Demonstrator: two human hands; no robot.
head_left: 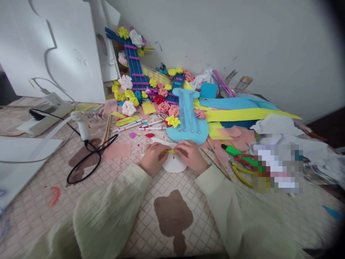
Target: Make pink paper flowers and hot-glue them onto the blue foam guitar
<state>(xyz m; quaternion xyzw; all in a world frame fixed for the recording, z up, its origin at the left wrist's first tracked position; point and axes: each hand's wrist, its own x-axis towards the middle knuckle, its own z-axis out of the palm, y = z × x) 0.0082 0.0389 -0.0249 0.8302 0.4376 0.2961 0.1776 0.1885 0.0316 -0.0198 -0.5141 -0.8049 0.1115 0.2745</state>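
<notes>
Between my two hands is a small piece of yellow crepe paper. My left hand pinches its left side and my right hand pinches its right side, the fingertips nearly meeting. Under them lies a white guitar-shaped cutout, its middle partly hidden by my fingers. Just behind it rests a light blue guitar shape with strings and pin-like beads. A yellow paper flower sits at that shape's left edge.
A glue gun with a looped black cable stands at left, near a power strip. Paper-flower guitars lean at the back. Pliers with yellow handles, wooden sticks and yellow paper strips lie at right.
</notes>
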